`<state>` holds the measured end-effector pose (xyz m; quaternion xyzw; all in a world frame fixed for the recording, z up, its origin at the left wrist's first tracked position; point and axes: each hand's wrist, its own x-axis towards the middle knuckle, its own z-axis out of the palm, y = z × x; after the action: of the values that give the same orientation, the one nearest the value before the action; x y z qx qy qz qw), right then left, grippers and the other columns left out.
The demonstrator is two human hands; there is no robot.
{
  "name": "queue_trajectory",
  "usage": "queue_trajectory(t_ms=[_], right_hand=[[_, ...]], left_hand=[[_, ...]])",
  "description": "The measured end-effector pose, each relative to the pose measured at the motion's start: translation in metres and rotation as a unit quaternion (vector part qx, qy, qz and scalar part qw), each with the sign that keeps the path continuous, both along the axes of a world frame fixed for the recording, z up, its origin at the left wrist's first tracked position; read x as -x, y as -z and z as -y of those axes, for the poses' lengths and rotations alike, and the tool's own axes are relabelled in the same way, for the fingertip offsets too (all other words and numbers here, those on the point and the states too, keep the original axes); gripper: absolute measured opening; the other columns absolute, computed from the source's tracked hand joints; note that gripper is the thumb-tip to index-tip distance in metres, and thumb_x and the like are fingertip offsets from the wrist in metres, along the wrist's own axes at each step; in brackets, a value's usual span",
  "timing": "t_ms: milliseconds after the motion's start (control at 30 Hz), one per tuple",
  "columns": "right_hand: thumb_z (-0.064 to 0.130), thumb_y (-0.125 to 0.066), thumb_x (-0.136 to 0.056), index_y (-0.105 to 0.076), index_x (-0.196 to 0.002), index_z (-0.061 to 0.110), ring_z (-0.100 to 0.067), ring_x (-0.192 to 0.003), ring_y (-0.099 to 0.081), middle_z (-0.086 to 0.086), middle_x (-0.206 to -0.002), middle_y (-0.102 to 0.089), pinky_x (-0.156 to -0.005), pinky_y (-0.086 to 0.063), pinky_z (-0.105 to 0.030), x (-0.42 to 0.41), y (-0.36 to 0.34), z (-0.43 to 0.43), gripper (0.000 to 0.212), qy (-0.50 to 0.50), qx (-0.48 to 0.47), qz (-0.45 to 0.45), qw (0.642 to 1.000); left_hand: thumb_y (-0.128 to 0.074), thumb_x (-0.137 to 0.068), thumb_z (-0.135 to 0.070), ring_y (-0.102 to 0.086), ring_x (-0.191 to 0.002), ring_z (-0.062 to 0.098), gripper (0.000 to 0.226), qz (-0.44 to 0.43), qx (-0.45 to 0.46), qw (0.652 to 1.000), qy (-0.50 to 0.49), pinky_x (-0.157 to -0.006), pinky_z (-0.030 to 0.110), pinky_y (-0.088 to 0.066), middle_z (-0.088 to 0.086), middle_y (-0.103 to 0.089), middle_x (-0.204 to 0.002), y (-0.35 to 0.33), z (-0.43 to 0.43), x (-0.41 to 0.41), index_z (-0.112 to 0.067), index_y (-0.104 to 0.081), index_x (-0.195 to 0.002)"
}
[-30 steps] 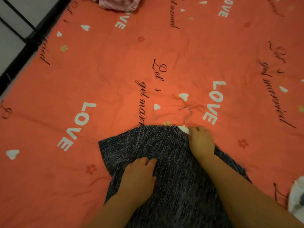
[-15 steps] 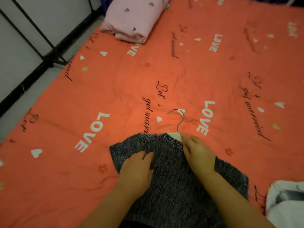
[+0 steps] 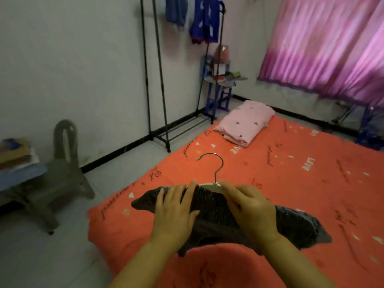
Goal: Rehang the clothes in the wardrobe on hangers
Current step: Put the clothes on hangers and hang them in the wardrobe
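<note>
Both hands lie on a dark speckled top (image 3: 216, 219) that is draped over a white hanger (image 3: 210, 185). The hanger's metal hook (image 3: 217, 163) stands up past the fingertips. The left hand (image 3: 176, 213) rests on the left shoulder of the top with its fingers spread and fairly straight. The right hand (image 3: 249, 210) lies flat on the right shoulder, its forefinger touching the hanger's white neck. Neither hand is curled round anything.

The top is at the near end of the orange bed (image 3: 301, 183), which is printed with words and hearts. Whether the top rests on the bed or hangs just above it is unclear.

A pink folded blanket (image 3: 245, 121) lies at the bed's far corner. Beside the bed stands a black clothes rack (image 3: 158, 80) with blue clothes (image 3: 204, 19) on its rail. A grey chair (image 3: 62, 173) stands to the left, and a pink curtain (image 3: 324, 42) hangs at the right.
</note>
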<state>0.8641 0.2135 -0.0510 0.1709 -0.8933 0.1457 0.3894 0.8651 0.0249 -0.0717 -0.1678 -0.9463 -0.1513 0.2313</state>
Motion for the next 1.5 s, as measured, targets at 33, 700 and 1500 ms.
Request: queue_trajectory(t_ms=[33,700,1500], right_hand=[[0.011,-0.074,-0.069,-0.073,-0.104,0.022,-0.023,-0.058,-0.062,-0.002,-0.073,-0.067,-0.043,-0.044,-0.024,-0.009,-0.017,0.026,0.036,-0.021,0.006,-0.008,1.0],[0.028,-0.066,-0.086,-0.058,-0.126,0.032,-0.01,-0.061,-0.046,0.009,-0.075,-0.055,-0.044,-0.033,-0.022,-0.172,-0.163,0.58,0.041,-0.495,0.007,0.023,0.869],[0.023,-0.059,-0.079,-0.059,-0.127,0.012,-0.017,-0.044,-0.044,-0.005,-0.063,-0.057,-0.036,-0.029,-0.024,-0.37,-0.218,1.059,0.049,-0.772,0.041,-0.176,0.609]], left_hand=[[-0.09,-0.051,-0.03,-0.065,-0.093,0.028,0.083,-0.027,0.0,0.999,-0.017,-0.085,0.056,-0.049,0.007,-0.065,-0.099,-0.014,0.027,-0.015,-0.01,-0.059,-0.125],[-0.089,-0.05,-0.037,-0.062,-0.068,0.021,0.083,-0.219,0.115,0.872,-0.422,-0.063,0.038,-0.05,0.001,-0.061,-0.079,-0.148,0.524,-0.349,-0.015,-0.06,-0.124],[-0.084,-0.062,-0.039,-0.062,-0.08,0.024,0.071,-0.219,0.208,0.571,-0.764,-0.072,0.042,-0.049,0.001,-0.063,-0.089,-0.202,0.836,-0.6,-0.017,-0.059,-0.125]])
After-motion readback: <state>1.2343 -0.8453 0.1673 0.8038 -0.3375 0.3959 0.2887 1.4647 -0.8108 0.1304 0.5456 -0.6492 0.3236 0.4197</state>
